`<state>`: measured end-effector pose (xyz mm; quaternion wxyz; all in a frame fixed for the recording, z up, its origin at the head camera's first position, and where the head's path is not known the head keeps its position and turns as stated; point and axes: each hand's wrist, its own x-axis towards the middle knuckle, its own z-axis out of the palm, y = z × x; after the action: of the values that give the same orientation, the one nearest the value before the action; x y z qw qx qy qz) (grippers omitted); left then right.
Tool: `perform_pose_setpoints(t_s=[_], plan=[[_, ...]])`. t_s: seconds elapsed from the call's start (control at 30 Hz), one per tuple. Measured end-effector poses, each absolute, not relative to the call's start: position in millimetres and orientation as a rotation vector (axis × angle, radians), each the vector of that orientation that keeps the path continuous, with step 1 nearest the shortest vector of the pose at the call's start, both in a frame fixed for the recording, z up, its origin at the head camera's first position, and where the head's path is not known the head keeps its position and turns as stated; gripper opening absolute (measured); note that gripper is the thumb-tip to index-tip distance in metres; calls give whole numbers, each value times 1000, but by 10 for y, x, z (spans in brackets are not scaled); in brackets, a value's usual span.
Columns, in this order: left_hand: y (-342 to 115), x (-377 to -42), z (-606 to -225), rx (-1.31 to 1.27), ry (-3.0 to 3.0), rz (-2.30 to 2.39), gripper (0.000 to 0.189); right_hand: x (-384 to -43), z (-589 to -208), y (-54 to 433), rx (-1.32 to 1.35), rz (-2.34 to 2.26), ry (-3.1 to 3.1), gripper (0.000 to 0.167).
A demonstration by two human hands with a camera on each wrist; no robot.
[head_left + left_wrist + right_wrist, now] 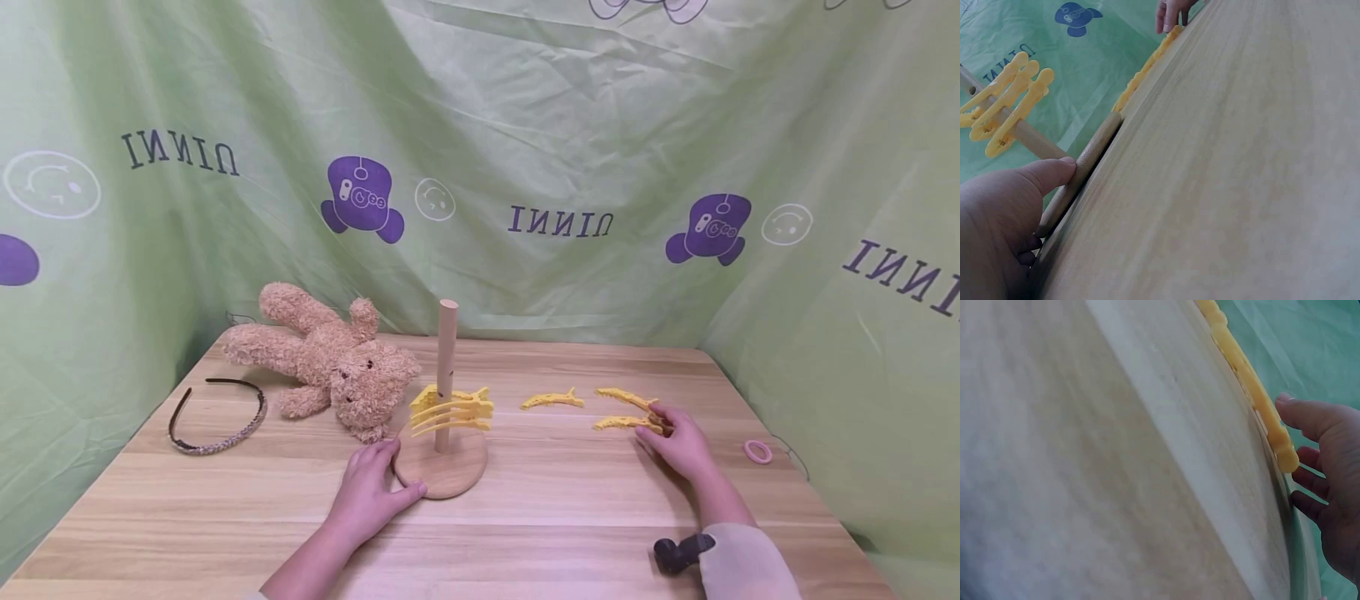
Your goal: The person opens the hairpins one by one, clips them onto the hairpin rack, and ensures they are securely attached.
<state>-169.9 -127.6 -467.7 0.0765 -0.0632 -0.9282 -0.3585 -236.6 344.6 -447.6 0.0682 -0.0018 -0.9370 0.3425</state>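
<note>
My left hand point(367, 492) grips the round base of a wooden stand point(442, 479), its thumb on the near rim and its fingers along the left side. Several yellow hair clips point(453, 410) are on the upright post, spread sideways one above another. On the table to the right lie three more yellow clips, among them a single clip point(552, 401) nearer the stand. My right hand point(678, 442) reaches the right ends of the other two. In the right wrist view its thumb and fingers are parted about the end of a clip point(1250, 381), not closed on it.
A brown teddy bear point(311, 358) lies on its side at the back left, its head near the stand. A dark headband point(262, 408) lies in front of it. Toward the right edge is a pink ring point(747, 451). Green printed cloth point(480, 125) hangs around the table.
</note>
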Motion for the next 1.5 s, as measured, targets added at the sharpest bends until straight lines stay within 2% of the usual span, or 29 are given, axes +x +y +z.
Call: perform_pose_setpoints(t_s=[0.37, 0.67, 1.03, 1.23, 1.5], plan=[[-1272, -1705, -4692, -195, -2772, -1065, 86, -2434, -4468, 3525, 20, 922, -2905, 59], [-1271, -1701, -4688, -195, -2768, -1077, 87, -2400, -4440, 3541, 31, 917, -2946, 45], [-1269, -1687, -4678, -195, -2777, -1071, 87, -2340, -4349, 3506, 138, 885, -3040, 47], [-1263, -1683, -4677, -198, -2772, -1074, 87, -2285, -4405, 3475, 62, 953, -2977, 49], [-1265, -1685, -4676, -202, -2762, -1066, 85, -2219, -4311, 3289, -105, 1305, -2778, 54]])
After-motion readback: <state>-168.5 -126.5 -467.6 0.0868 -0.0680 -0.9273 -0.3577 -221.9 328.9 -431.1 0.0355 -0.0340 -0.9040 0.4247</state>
